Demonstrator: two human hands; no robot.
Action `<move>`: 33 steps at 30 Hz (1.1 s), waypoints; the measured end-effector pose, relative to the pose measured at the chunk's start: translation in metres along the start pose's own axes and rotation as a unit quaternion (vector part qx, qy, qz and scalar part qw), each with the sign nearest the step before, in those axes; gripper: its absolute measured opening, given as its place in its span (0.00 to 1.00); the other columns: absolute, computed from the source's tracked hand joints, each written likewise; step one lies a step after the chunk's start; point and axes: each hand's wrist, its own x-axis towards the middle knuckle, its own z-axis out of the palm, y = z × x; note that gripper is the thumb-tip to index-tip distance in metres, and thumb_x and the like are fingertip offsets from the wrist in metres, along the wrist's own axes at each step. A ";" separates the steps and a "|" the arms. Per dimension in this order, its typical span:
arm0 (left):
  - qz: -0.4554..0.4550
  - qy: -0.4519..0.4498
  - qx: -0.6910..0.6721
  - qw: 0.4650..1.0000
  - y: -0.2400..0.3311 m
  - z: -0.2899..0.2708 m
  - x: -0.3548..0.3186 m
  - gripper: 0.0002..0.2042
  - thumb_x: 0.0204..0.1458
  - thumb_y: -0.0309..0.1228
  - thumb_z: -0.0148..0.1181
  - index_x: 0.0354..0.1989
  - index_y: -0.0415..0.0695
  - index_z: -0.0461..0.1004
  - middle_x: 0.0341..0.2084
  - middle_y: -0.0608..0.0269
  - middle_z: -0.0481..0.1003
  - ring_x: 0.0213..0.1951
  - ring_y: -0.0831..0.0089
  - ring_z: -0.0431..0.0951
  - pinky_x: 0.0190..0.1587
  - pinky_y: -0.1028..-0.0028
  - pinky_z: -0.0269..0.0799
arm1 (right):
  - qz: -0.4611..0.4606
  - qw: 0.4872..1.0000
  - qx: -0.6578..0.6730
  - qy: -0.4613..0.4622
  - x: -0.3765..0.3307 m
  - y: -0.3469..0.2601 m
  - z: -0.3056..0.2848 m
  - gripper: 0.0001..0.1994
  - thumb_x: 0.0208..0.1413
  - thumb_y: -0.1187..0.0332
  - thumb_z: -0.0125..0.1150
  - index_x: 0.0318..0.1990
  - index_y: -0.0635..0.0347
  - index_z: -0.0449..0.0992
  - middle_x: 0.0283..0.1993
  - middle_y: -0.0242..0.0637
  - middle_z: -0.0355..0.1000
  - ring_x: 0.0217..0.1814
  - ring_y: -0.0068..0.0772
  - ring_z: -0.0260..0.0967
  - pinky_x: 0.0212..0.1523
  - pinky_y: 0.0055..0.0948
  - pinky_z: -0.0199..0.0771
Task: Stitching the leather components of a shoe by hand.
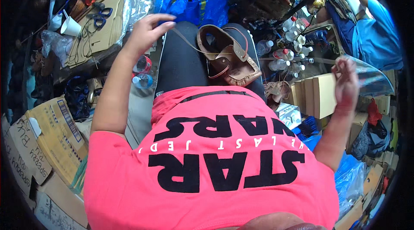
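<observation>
A brown leather moccasin-style shoe point(230, 59) rests on my dark-trousered lap, its toe toward my body and stitching puckered around the toe. A loose reddish-brown lace point(246, 42) loops at its side. My left hand point(148, 34) is raised at the upper left, with thumb and forefinger pinched at the end of a thin, blurred thread point(186, 40) running to the shoe. Far out to the right, my right hand point(346, 83) has curled fingers, slightly smeared by motion. Another stretch of thread point(297, 59) reaches them from the shoe's side.
Blue-handled scissors point(100, 18) and a white cup point(70, 27) lie on cardboard at left. Beyond my knees stands a blue bag point(194, 3). Several small bottles point(280, 64) and upright tan boards point(319, 96) are at right. Cardboard boxes point(56, 126) fill the lower left.
</observation>
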 end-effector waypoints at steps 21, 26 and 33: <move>-0.065 0.026 -0.446 0.892 0.080 -0.056 -0.084 0.18 0.62 0.45 0.41 0.25 0.45 0.64 0.14 0.70 0.58 0.16 0.76 0.63 0.28 0.74 0.61 | -0.067 0.745 -0.558 -0.360 0.012 0.072 0.200 0.23 0.46 0.49 0.63 0.31 0.66 0.74 0.31 0.49 0.74 0.35 0.49 0.73 0.36 0.39 0.71; -0.069 0.121 -0.530 0.837 0.046 -0.101 -0.091 0.17 0.64 0.42 0.40 0.22 0.48 0.60 0.14 0.71 0.56 0.16 0.76 0.58 0.31 0.76 0.61 | 0.006 0.867 -0.389 -0.311 0.042 0.081 0.187 0.14 0.56 0.62 0.53 0.34 0.67 0.74 0.27 0.45 0.74 0.30 0.31 0.74 0.34 0.32 0.72; -0.207 0.365 0.295 0.859 -0.032 -0.142 -0.117 0.18 0.56 0.42 0.55 0.48 0.43 0.66 0.44 0.56 0.71 0.49 0.64 0.70 0.53 0.66 0.63 | -0.040 0.935 -0.194 -0.293 0.043 0.080 0.228 0.11 0.61 0.65 0.51 0.38 0.67 0.72 0.29 0.37 0.74 0.32 0.24 0.73 0.34 0.24 0.71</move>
